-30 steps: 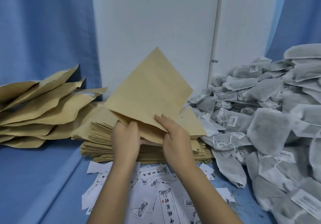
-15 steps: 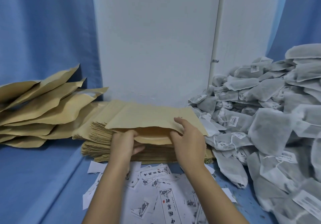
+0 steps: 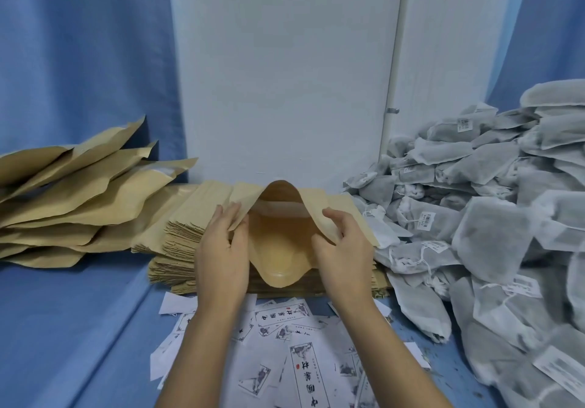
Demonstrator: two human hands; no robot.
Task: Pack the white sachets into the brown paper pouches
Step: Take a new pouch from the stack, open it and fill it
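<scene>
At the near centre of the blue cloth (image 3: pixel 63 328), one brown paper pouch (image 3: pixel 278 249) lay on a stack of flat pouches (image 3: pixel 177 249), its mouth turned toward the person and spread wide. The left hand (image 3: pixel 221 255) pinched the left lip of that mouth and the right hand (image 3: pixel 343 259) pinched the right lip, so both hands held the same pouch. The fingertips of each hand were partly hidden behind the paper, and both forearms ran out of view at the near edge. The far end of the pouch was hidden behind its raised upper flap. The stack beneath was too many sheets to count, and its near face was partly covered by the hands. At the left, roughly seven fuller pouches (image 3: pixel 72 192) lay overlapped, cut off by the left edge. At the right, the white sachets (image 3: pixel 490 233) made one large heap, far too many to count and cut off at the right and near edges. Their small labels were unreadable. More than a dozen printed slips (image 3: pixel 285 328) lay scattered nearest, several hidden under the forearms.
</scene>
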